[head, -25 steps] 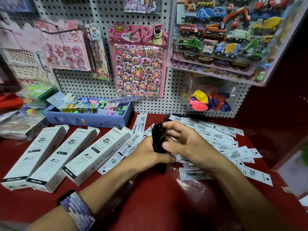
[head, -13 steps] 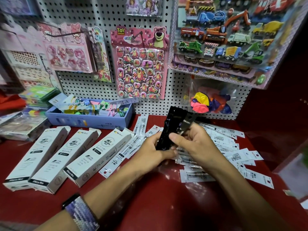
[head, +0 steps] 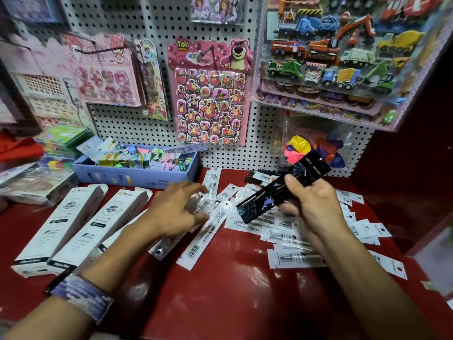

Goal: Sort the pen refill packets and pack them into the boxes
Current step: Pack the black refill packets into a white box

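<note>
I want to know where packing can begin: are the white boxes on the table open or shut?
Open, at least two. The white boxes lie flat on the red table, and their far-end flaps stand unfolded. The third box is largely hidden behind the left hand.

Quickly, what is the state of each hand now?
Left hand: open, fingers spread over the clear refill packets, gripping nothing.
Right hand: closed, holding the black packets.

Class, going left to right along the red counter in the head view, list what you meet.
White boxes → left hand → clear refill packets → black packet gripped by right hand → white packets.
</note>
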